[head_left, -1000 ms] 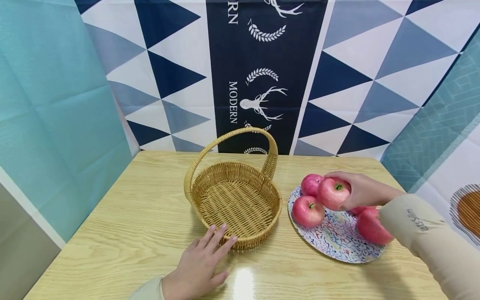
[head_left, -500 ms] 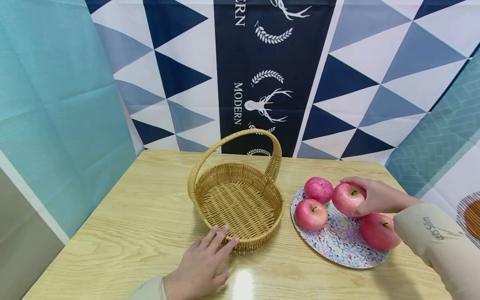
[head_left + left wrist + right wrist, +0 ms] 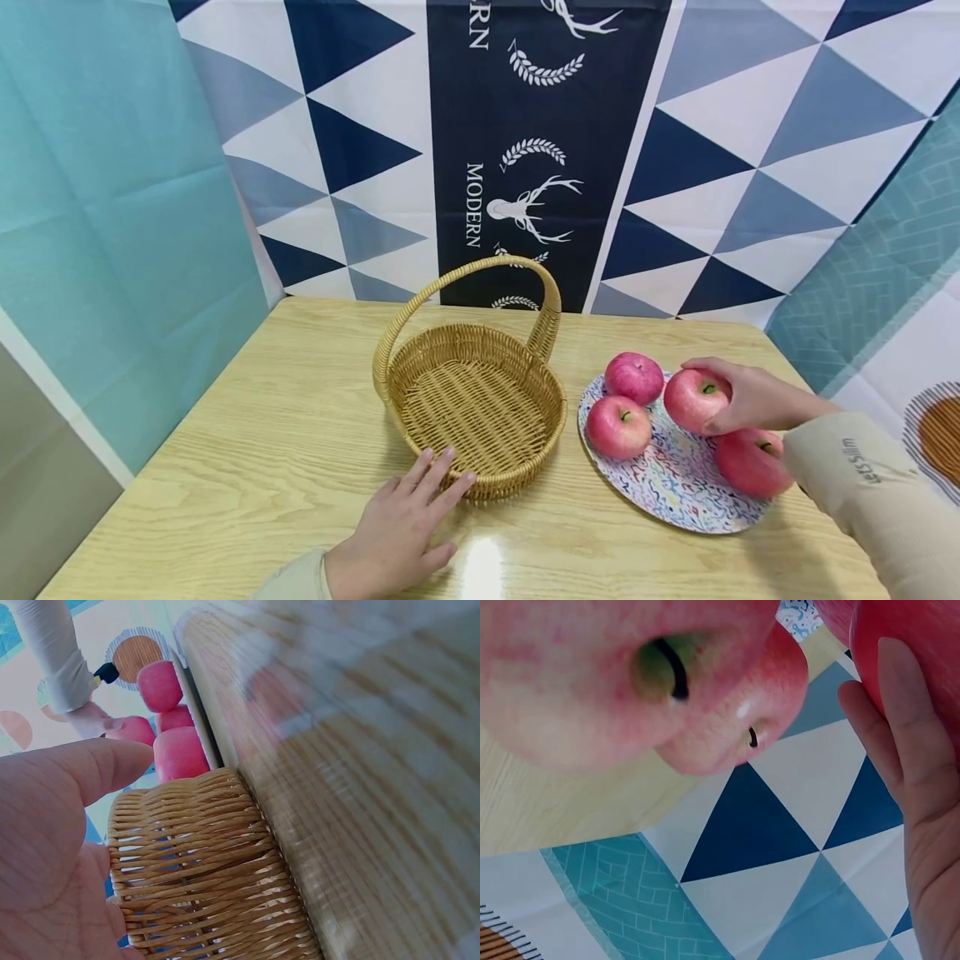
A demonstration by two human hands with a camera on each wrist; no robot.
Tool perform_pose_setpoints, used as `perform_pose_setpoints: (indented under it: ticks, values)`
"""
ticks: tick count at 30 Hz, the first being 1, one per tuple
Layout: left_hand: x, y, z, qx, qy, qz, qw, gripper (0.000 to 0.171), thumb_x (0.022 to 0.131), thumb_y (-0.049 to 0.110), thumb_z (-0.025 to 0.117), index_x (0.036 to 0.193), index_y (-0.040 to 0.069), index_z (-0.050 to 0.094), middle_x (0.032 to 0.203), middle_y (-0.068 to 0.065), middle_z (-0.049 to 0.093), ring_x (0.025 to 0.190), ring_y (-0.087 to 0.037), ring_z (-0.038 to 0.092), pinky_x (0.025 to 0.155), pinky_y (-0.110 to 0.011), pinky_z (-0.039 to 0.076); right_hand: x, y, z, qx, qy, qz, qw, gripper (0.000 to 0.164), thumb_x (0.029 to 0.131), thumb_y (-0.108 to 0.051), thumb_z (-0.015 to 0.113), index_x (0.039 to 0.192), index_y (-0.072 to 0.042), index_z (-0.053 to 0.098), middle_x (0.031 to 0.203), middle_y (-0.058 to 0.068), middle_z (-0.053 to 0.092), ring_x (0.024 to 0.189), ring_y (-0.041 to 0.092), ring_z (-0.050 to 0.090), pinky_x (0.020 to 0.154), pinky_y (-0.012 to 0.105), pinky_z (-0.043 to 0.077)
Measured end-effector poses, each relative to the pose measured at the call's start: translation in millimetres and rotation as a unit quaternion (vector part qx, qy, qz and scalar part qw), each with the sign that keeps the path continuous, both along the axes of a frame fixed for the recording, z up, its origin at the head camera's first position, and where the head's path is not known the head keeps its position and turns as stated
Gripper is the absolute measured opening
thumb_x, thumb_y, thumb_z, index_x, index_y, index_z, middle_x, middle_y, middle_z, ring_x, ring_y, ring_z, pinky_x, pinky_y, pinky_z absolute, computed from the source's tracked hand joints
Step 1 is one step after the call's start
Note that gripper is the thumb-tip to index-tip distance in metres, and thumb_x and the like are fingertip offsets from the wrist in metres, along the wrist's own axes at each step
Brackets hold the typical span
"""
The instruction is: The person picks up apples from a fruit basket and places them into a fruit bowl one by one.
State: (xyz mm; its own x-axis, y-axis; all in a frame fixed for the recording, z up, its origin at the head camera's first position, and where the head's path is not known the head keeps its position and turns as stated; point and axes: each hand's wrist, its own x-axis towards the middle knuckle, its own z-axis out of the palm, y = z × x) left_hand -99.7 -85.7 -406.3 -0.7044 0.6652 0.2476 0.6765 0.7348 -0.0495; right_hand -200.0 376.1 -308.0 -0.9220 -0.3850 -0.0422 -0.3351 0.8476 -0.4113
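My left hand (image 3: 397, 529) rests with spread fingers on the near rim of a round wicker basket (image 3: 474, 417) with a tall arched handle. In the left wrist view, its thumb lies along the outside of the woven basket wall (image 3: 210, 870). My right hand (image 3: 738, 396) grips a red apple (image 3: 696, 402) from its right side, over a patterned round plate (image 3: 675, 492). Two more apples, one behind (image 3: 633, 379) and one in front (image 3: 618, 427), sit at the plate's left. Another apple (image 3: 752, 463) lies at the plate's right, partly covered by the sleeve.
All this stands on a light wooden table (image 3: 262, 450). A cloth with triangles and deer prints (image 3: 517, 208) hangs at the back edge, and teal cloth (image 3: 120, 217) at the left side. The basket's handle (image 3: 480, 267) arches above its opening.
My right hand has moved a little right with its apple, away from the two apples at the plate's left. The left hand stays at the basket rim. The head view has shifted slightly.
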Motion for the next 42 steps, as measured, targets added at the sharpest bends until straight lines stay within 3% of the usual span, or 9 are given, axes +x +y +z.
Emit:
perform_pose_setpoints:
  ticks: [10,17,42]
  values:
    - [-0.4,0.7,1.0,0.003,-0.012,0.006,0.9999,0.074,0.083,0.045,0.069,0.146,0.016,0.042,0.151,-0.016,0.033,0.135,-0.035,0.036,0.085,-0.048,0.050,-5.2,-3.6,-18.1,-0.032,-0.033,-0.008,0.999,0.085,0.064,-0.023,0.084,0.133,0.002,0.042,0.108,0.014,0.056,0.093,0.027,0.053,0.065,0.030,0.051]
    - [-0.7,-0.6,-1.4,0.009,0.008,0.001,0.9999,0.074,0.082,0.045,0.070,0.144,0.015,0.044,0.150,-0.016,0.035,0.134,-0.036,0.038,0.083,-0.046,0.051,-5.4,-6.6,-26.7,-0.035,-0.035,0.000,0.999,0.084,0.062,-0.022,0.084,0.131,0.004,0.044,0.108,0.015,0.057,0.094,0.027,0.054,0.067,0.030,0.051]
    - [-0.2,0.8,0.9,0.000,-0.016,0.006,0.9999,0.075,0.083,0.045,0.068,0.146,0.015,0.041,0.152,-0.016,0.031,0.135,-0.036,0.035,0.084,-0.047,0.051,-3.9,-13.6,-44.0,0.062,-0.025,0.002,0.998,0.083,0.060,-0.032,0.086,0.130,-0.004,0.052,0.106,0.010,0.061,0.094,0.029,0.056,0.074,0.050,0.052]
